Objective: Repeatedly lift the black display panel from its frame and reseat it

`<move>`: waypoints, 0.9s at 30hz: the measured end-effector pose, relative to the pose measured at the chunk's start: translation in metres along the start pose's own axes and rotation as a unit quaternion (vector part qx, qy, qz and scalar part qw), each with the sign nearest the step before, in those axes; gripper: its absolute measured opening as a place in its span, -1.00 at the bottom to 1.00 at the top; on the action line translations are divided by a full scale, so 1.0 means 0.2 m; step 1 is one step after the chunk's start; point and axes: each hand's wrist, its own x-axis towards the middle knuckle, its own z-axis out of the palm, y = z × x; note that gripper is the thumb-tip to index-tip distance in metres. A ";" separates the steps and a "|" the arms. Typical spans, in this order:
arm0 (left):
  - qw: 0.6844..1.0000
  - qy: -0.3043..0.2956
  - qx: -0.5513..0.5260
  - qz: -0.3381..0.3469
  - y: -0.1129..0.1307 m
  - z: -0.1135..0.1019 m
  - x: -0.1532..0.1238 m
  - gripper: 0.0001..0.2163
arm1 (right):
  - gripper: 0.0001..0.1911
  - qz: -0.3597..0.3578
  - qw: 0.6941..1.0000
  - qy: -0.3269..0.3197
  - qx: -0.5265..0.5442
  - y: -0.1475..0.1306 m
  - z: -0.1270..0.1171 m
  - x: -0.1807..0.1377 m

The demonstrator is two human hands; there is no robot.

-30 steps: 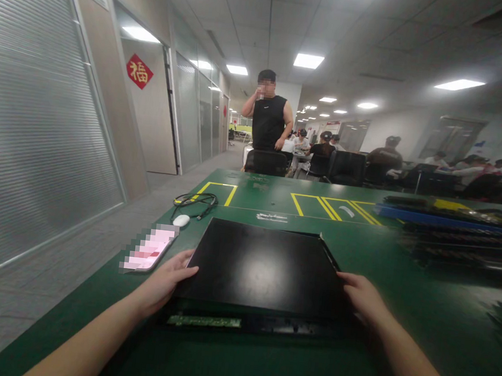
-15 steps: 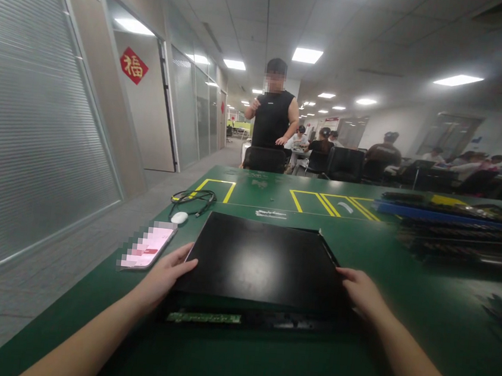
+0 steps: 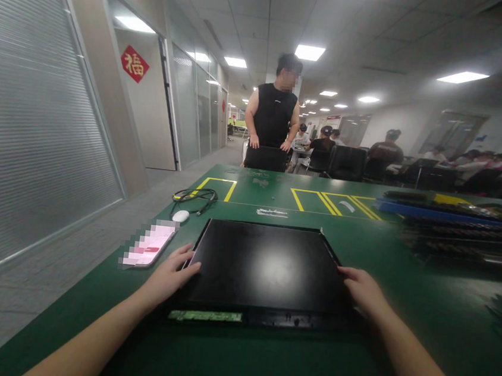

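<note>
A black, glossy screen panel [image 3: 243, 259] lies flat inside a shallow black frame [image 3: 304, 321] on the green table in front of me. A strip of green circuit board [image 3: 206, 315] shows along the frame's near edge. My left hand [image 3: 173, 275] is closed round the left edge, its thumb on top of the panel and its fingers outside. At the right edge, my right hand [image 3: 359, 288] pinches the side of the frame, with the lower fingers partly hidden.
Left of the screen are a phone [image 3: 150, 246], a white mouse [image 3: 180, 216] and a coiled black cable [image 3: 196, 199]. Stacked dark parts [image 3: 462, 225] lie at the right. Across the table [image 3: 255, 362], a person in black [image 3: 274, 115] stands behind a chair [image 3: 266, 158].
The panel's raised far side has come down, and it now sits level within the frame. The person opposite has lowered a hand onto the chair back and turned their head.
</note>
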 end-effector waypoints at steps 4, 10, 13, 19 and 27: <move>0.999 -0.001 0.034 0.012 -0.01 0.01 0.01 -0.68 | -0.49 -0.006 1.000 0.004 -0.014 0.00 0.00 0.00; 0.998 -0.008 0.053 0.023 -0.01 0.01 0.02 -0.68 | -0.50 -0.013 1.000 0.009 -0.020 -0.01 0.00 0.00; 0.999 -0.008 0.043 0.027 -0.02 0.01 0.02 -0.68 | -0.49 -0.007 1.000 0.011 -0.025 -0.02 0.00 -0.01; 0.983 -0.022 0.168 0.075 -0.07 0.01 0.04 -0.60 | -0.47 -0.004 1.000 -0.018 -0.018 0.02 0.00 0.02; 0.961 -0.027 0.253 0.109 -0.10 0.00 0.05 -0.57 | -0.51 0.011 0.999 0.015 -0.045 0.03 -0.01 0.04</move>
